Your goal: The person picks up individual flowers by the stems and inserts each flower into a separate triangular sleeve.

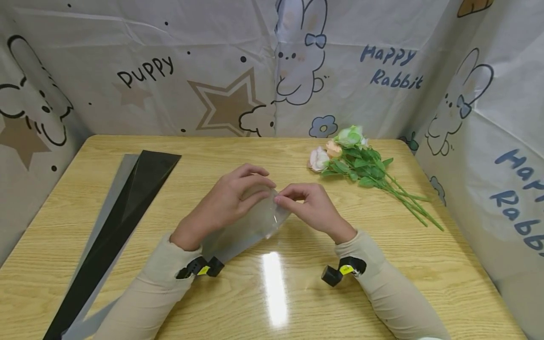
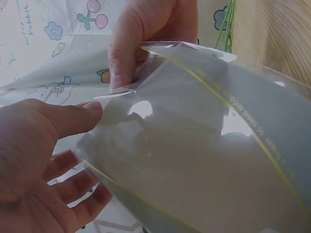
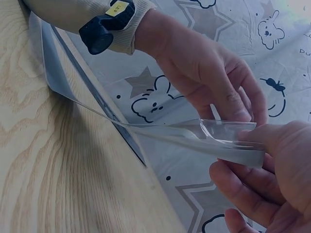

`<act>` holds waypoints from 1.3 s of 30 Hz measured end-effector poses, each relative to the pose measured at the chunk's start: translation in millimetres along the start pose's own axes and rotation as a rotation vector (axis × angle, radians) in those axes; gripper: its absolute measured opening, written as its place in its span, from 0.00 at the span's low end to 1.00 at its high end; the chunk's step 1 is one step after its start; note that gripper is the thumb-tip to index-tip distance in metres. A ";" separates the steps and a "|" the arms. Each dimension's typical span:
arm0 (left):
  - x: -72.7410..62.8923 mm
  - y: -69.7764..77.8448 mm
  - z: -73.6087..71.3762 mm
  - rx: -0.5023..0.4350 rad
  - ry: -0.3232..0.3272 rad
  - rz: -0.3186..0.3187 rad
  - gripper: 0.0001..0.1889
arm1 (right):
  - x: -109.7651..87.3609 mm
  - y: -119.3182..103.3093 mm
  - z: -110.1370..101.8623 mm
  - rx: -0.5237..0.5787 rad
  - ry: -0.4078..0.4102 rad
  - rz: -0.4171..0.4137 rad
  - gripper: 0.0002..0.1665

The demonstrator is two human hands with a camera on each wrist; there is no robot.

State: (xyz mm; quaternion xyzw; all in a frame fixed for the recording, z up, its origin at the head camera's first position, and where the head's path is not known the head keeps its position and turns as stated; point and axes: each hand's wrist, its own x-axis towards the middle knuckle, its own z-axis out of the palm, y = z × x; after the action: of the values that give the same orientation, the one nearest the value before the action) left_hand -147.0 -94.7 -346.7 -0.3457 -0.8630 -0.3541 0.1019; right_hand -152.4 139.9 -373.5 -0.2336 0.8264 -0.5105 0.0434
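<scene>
Both hands are at a translucent plastic wrapping sheet point(image 1: 250, 222) with thin gold lines and small gold print. My right hand point(image 1: 312, 208) pinches its upper corner between thumb and fingers, as the right wrist view shows from the side. My left hand point(image 1: 235, 198) is at the same end, thumb and fingers spread apart. In the left wrist view the left thumb point(image 2: 92, 114) lies right at the sheet's edge, and the fingertips lie close by its lower edge. From the hands, the sheet point(image 3: 160, 128) slopes down toward the table, partly hidden under the left forearm in the head view.
Black and grey folded wrapping paper point(image 1: 123, 212) lies on the wooden table point(image 1: 306, 302) at the left. Artificial roses point(image 1: 350, 153) in white, peach and pale green, with long green stems, lie at the back right. A printed cloth point(image 1: 229, 52) encloses the table.
</scene>
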 end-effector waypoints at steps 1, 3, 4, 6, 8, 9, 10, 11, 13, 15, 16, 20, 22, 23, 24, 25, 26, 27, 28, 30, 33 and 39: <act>0.1 0.1 -0.1 0.003 0.000 -0.006 0.09 | 0.1 0.2 0.1 0.001 0.001 0.003 0.08; 0.4 0.2 -0.5 0.002 0.000 -0.016 0.06 | 0.0 0.1 0.2 0.001 0.005 0.009 0.07; 0.4 -0.1 -0.7 0.001 -0.001 -0.021 0.06 | 0.0 0.0 0.2 0.000 0.007 0.014 0.07; 0.4 -0.4 -1.3 0.004 -0.004 -0.033 0.06 | 0.1 -0.3 0.2 -0.003 0.008 0.018 0.07; 0.4 -1.2 -2.1 0.011 -0.012 -0.041 0.08 | 0.3 -0.2 0.4 -0.006 0.009 0.020 0.07; 0.2 -1.6 -2.6 0.016 -0.018 -0.043 0.08 | 0.4 0.1 0.5 -0.007 0.008 0.019 0.07; 0.0 -2.0 -3.0 0.022 -0.024 -0.044 0.09 | 0.4 0.4 0.6 -0.009 0.007 0.017 0.07; -0.2 -2.2 -3.5 0.026 -0.031 -0.044 0.09 | 0.4 0.9 0.6 -0.010 0.006 0.014 0.06; -0.7 -2.7 -4.7 0.036 -0.046 -0.044 0.10 | 0.4 1.7 0.6 -0.013 0.007 0.005 0.06; -1.5 -3.0 -5.6 0.037 -0.058 -0.056 0.10 | 0.4 2.3 0.5 -0.018 0.012 -0.007 0.06; -1.8 -3.0 -5.6 0.038 -0.061 -0.063 0.11 | 0.5 2.4 0.5 -0.020 0.019 -0.013 0.06; -1.8 -3.5 -2.5 0.050 -0.076 -0.076 0.17 | 0.4 3.3 1.2 -0.020 0.052 -0.028 0.08; -1.2 -3.4 0.3 0.061 -0.077 -0.066 0.21 | -0.1 3.3 1.8 -0.015 0.067 -0.027 0.08; -0.9 -3.4 1.7 0.067 -0.075 -0.060 0.22 | -0.5 3.2 2.0 -0.010 0.072 -0.026 0.08; -0.7 -3.0 2.7 0.072 -0.072 -0.055 0.22 | -0.8 3.0 2.3 -0.004 0.075 -0.026 0.08; -0.7 -2.6 3.6 0.078 -0.064 -0.051 0.22 | -1.2 2.7 2.5 0.002 0.075 -0.027 0.08; -0.8 -2.6 4.5 0.084 -0.057 -0.046 0.21 | -1.5 2.3 2.7 0.006 0.074 -0.029 0.09; -1.0 -2.6 5.2 0.086 -0.050 -0.042 0.19 | -1.7 1.7 2.7 0.011 0.073 -0.033 0.10; -1.1 -2.7 5.6 0.088 -0.045 -0.036 0.17 | -1.8 1.4 2.7 0.016 0.070 -0.038 0.11; -1.4 -2.8 6.0 0.081 -0.043 -0.026 0.13 | -2.0 0.4 2.4 0.017 0.061 -0.048 0.12; -1.4 -2.7 6.3 0.063 -0.052 -0.002 0.10 | -2.2 0.1 1.6 0.004 0.050 -0.047 0.15; -1.7 1.4 4.4 0.072 -0.081 -0.005 0.08 | -1.1 3.3 -2.1 -0.038 0.044 -0.002 0.15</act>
State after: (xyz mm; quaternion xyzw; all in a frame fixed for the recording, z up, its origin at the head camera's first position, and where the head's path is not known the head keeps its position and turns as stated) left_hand -144.4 -91.9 -349.9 -0.3537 -0.8795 -0.3087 0.0782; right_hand -153.2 143.4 -375.5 -0.2238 0.8365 -0.4998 0.0202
